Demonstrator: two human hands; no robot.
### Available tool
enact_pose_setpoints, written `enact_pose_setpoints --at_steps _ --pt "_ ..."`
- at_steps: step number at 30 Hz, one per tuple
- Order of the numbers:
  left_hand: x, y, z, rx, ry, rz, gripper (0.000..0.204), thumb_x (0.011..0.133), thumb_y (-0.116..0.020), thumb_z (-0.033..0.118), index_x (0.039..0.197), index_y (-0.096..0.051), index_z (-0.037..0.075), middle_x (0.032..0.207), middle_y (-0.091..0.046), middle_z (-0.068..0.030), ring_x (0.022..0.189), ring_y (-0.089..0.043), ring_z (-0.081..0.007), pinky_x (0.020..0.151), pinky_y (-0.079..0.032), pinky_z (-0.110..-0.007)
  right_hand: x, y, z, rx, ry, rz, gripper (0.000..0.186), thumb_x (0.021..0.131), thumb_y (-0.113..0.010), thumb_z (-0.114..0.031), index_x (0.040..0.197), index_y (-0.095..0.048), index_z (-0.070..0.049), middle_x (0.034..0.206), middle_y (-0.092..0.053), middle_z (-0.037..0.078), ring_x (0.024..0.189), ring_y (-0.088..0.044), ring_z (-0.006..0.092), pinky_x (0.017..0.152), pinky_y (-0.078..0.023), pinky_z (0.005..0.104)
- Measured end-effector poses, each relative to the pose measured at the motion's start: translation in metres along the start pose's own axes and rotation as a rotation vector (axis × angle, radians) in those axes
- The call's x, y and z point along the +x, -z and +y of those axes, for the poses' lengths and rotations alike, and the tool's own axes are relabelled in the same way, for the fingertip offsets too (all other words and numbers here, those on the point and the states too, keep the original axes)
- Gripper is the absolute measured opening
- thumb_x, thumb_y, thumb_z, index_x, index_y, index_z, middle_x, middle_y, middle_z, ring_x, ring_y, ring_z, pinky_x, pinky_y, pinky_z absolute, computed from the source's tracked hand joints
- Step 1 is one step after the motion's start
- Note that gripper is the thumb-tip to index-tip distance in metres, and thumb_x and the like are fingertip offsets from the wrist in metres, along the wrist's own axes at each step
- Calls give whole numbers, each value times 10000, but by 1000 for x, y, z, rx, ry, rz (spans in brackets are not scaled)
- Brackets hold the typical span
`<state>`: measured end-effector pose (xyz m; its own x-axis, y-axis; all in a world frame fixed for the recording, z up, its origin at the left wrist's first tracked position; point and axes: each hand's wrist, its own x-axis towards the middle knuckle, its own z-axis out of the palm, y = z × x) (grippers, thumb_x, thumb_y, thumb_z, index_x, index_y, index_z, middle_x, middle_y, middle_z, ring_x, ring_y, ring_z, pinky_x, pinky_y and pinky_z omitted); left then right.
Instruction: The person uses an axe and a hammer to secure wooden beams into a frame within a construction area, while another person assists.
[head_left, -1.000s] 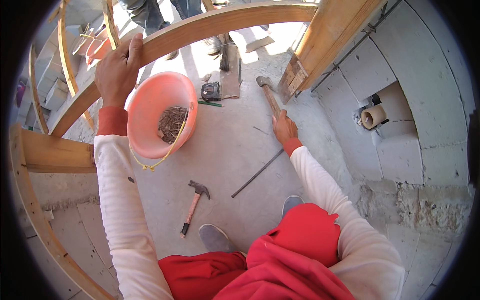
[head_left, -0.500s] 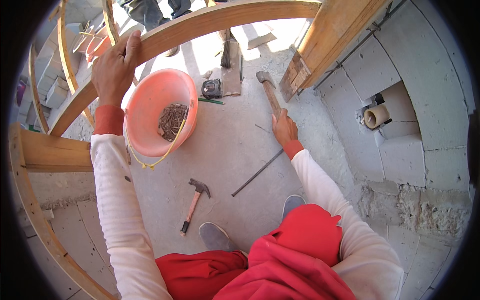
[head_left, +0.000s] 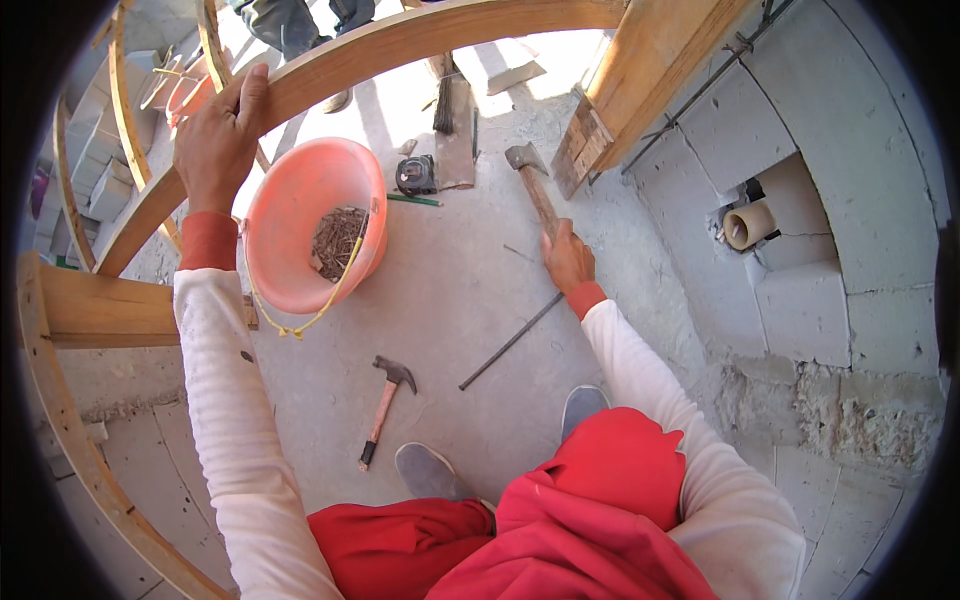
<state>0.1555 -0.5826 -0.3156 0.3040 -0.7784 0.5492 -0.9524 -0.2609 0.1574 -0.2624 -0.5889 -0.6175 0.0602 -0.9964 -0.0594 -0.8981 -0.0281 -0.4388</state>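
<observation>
Near the upper left, my left hand [head_left: 215, 150] is wrapped round a curved wooden beam [head_left: 400, 48], its thumb lying along the top. My right hand [head_left: 568, 255], right of the middle, is closed on the handle of a hammer [head_left: 540, 198] with a worn wooden shaft. The grey head of this hammer points away from me, low by the foot of a thick wooden post [head_left: 640, 90]. Beneath my left hand stands an orange bucket [head_left: 268, 225] with a yellow cord handle, holding a pile of nails [head_left: 340, 242]. A thin metal rod [head_left: 512, 341] lies on the floor below my right hand.
A claw hammer [head_left: 382, 408] lies before my feet. Beyond the bucket are a tape measure [head_left: 415, 175], a green pencil-like stick [head_left: 415, 200], a board [head_left: 457, 140] and a brush [head_left: 443, 110]. A block wall [head_left: 800, 310] with a pipe [head_left: 748, 226] rises right. Another person's legs [head_left: 285, 25] show far off.
The whole view has shifted slightly, so most things sit a little further left. Both hands keep their grips on the beam and the hammer.
</observation>
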Motion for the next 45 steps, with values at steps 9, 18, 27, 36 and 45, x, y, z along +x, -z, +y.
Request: enact_pose_setpoints --at_steps 9,18,27,36,45 --pt "3 -1 -2 7 6 -1 660 994 -383 736 1228 -763 250 920 -773 -127 906 -733 -359 834 -547 -453 -1 1 4 12 5 -1 382 1019 -585 -353 1113 -483 3 899 -714 298 838 -697 506 765 -551 587" --pt "6 -2 14 3 28 -37 694 994 -365 746 1189 -777 221 871 -761 -132 903 -730 -357 821 -540 -453 12 2 23 19 3 27 391 1006 -603 -355 1113 -488 3 865 -706 304 811 -691 511 739 -556 580" --pt "9 -13 -13 -74 -2 -19 673 1049 -363 658 1239 -737 131 969 -744 -173 937 -710 -360 815 -520 -446 -114 43 61 582 -68 -82 377 1013 -601 -318 1158 -496 14 798 -680 293 743 -661 513 679 -520 564" --pt "17 -10 -18 -275 112 -81 715 1046 -443 613 1306 -680 -10 1126 -741 -163 1033 -674 -252 923 -500 -385 -129 83 120 1120 -479 -199 359 1054 -539 -377 1062 -524 -18 742 -587 68 533 -575 135 459 -490 324" --pt "23 -8 -16 -222 116 -106 762 1028 -483 640 1277 -682 -52 1112 -732 -161 1016 -646 -238 935 -482 -374 -72 62 127 1333 -490 -245 335 1062 -524 -374 1051 -525 -39 743 -547 32 513 -528 122 450 -472 317"
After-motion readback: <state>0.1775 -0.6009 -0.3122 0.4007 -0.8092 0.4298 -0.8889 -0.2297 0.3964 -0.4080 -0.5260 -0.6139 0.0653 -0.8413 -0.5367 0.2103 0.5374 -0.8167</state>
